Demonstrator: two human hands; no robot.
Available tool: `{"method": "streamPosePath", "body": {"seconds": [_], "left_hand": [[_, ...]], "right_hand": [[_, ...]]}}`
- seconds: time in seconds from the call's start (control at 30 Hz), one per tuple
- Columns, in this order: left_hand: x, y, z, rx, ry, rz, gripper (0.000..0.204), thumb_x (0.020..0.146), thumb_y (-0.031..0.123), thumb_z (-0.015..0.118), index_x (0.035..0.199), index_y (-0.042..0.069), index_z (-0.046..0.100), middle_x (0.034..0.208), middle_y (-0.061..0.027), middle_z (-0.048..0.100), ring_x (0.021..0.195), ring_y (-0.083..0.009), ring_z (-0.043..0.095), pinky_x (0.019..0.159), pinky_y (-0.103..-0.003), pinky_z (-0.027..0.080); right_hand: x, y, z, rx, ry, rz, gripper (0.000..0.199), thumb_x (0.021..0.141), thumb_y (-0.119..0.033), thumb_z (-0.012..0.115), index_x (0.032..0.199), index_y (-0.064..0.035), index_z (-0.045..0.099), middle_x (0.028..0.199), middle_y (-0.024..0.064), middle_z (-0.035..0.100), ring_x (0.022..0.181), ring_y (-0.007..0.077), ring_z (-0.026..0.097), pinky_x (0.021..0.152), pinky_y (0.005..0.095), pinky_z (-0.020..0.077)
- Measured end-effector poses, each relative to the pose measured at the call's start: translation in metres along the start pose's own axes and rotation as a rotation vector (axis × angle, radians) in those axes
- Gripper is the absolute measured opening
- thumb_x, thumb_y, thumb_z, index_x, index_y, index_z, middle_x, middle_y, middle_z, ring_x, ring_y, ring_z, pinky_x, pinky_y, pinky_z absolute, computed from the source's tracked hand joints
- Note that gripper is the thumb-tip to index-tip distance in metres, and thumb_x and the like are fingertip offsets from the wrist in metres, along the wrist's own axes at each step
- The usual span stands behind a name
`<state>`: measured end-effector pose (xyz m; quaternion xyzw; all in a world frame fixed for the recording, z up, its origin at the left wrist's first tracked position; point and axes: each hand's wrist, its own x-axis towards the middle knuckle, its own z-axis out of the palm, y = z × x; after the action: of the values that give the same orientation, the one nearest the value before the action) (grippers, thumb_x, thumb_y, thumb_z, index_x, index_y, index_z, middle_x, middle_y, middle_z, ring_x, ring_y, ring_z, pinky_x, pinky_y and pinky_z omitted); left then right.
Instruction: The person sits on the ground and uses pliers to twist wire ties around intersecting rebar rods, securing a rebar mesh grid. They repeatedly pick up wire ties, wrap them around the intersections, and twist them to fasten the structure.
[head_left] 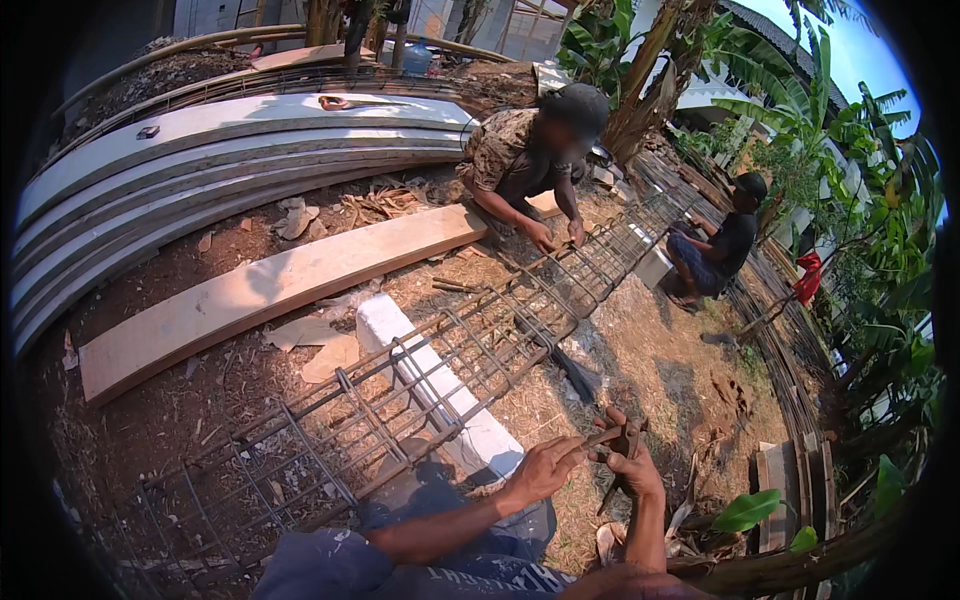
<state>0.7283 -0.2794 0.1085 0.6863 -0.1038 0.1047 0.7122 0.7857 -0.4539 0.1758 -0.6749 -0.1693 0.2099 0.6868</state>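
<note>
Over the ground beside the rebar cage (385, 425), my two hands meet at a dark, rusty metal hand tool (606, 437) with pincer-like arms. My left hand (543, 472) is closed, its fingertips pinching near the end of one arm of the tool. Curled around the tool is my right hand (636, 468), fingers bent and thumb pressed in; a thin dark piece sticks out below it. The long cage of tied steel bars runs from the lower left to the far right, resting across a white block (405, 345). Whether wire is in my fingers is too small to make out.
Across the cage a co-worker in a patterned shirt (497, 150) leans over it with both hands on the bars. Another person (735, 235) squats farther right. A long wooden plank (270, 290) and stacked pale beams (230, 150) lie left; bars and banana plants (810, 120) stand right.
</note>
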Motion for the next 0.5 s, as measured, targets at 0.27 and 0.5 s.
{"method": "streamPosePath", "body": {"seconds": [0.27,0.5], "left_hand": [[-0.031,-0.015,-0.012,-0.093,0.397,-0.196,0.040,0.098,0.026,0.052,0.121,-0.006,0.058,0.130,-0.0141,0.046,0.121,-0.0278,0.044,0.101,-0.036,0.037],[-0.083,-0.064,-0.041,-0.074,0.612,-0.638,0.036,0.093,0.025,0.057,0.114,-0.004,0.061,0.118,-0.0220,0.055,0.096,-0.0305,0.058,0.088,-0.044,0.046]], "right_hand": [[-0.018,0.082,0.083,0.328,-0.095,0.369,0.054,0.101,-0.029,0.048,0.144,-0.0049,0.028,0.128,0.0071,0.050,0.110,0.0166,0.056,0.087,0.0301,0.0475],[-0.008,0.052,0.062,-0.554,-0.045,0.454,0.028,0.091,-0.026,0.062,0.100,0.0002,0.065,0.077,0.0055,0.065,0.069,0.0118,0.056,0.063,0.0274,0.0441]]}}
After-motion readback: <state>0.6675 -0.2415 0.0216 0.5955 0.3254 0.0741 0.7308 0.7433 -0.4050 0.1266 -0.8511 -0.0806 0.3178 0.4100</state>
